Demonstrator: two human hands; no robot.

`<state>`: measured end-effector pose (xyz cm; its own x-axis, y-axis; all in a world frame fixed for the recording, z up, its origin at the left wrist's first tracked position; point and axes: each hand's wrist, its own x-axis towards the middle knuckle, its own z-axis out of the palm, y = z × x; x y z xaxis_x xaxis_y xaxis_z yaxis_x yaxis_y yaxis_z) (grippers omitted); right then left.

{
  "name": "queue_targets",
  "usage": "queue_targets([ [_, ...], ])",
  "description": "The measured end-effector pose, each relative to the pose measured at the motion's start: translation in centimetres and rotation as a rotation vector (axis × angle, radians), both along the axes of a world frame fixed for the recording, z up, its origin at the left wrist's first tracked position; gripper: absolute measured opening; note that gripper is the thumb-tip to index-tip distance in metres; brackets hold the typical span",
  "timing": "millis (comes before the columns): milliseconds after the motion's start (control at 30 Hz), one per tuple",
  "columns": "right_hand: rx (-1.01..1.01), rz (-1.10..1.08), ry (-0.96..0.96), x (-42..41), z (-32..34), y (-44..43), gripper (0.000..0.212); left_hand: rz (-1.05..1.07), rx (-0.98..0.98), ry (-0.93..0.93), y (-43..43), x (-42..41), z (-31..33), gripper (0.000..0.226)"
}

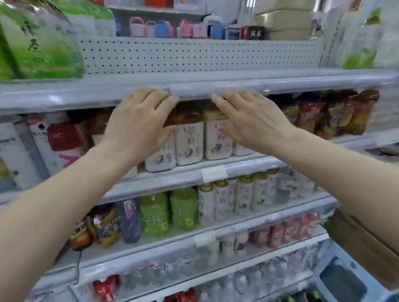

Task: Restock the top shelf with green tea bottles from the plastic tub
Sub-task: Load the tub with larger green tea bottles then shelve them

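Where their spread fingers [157, 99] reach the front lip of the top shelf [212, 87], the left hand [140, 125] and right hand [251, 119] hold nothing, palms down. Green tea bottles [42, 44] crowd the shelf's left end; bare shelf runs rightward to pale packs [362, 35]. The tub [332, 255] sits low right.

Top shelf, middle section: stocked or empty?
Empty: the pegboard back panel shows bare between the green packs on the left and the pale packs on the right.
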<state>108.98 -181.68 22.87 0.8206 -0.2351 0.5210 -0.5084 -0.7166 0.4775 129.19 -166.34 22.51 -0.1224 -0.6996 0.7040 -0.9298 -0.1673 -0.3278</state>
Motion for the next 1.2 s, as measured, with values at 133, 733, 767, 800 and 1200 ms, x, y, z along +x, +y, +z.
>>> queue_targets([
  [133, 0.103, -0.039, 0.049, -8.7, -5.5, -3.5, 0.067, -0.076, 0.056, 0.014, -4.6, -7.5, -4.7, 0.053],
  [733, 0.796, -0.258, 0.196, -32.0, -44.5, -8.9, 0.054, -0.301, 0.630, 0.567, -16.2, -28.7, -43.8, 0.051],
  [767, 0.849, -0.275, 0.171, -32.7, -47.7, -8.1, 0.052, -0.303, 0.669, 0.599, -15.9, -29.4, -47.1, 0.052],
  [800, 0.906, -0.300, 0.138, -33.4, -51.0, -7.3, 0.051, -0.299, 0.700, 0.637, -15.5, -30.0, -50.5, 0.053],
  [1200, 1.442, -0.790, 0.098, -40.1, -89.5, 0.9, 0.061, -0.194, 1.149, 0.962, -6.9, -37.5, -87.0, 0.050],
])
